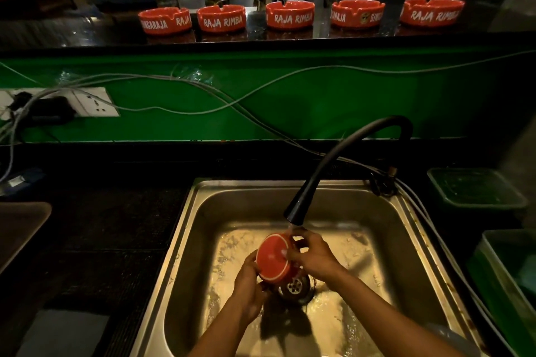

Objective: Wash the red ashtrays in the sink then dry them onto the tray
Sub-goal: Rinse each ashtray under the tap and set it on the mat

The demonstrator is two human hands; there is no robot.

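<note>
Two hands, left hand and right hand, are curled round a red ashtray, held tilted under the running tap, above the drain, well inside the steel sink. Five more ashtrays are lined along the dark ledge.

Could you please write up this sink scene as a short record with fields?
setting: steel sink below a green wall
faucet: black faucet, water running
in hand: red ashtray, turned bottom toward the camera, under the stream
left hand: left hand grips the ashtray's lower edge
right hand: right hand holds its right side
waiting: five red ashtrays in a row on the dark ledge
drain: drain just below the ashtray
</note>
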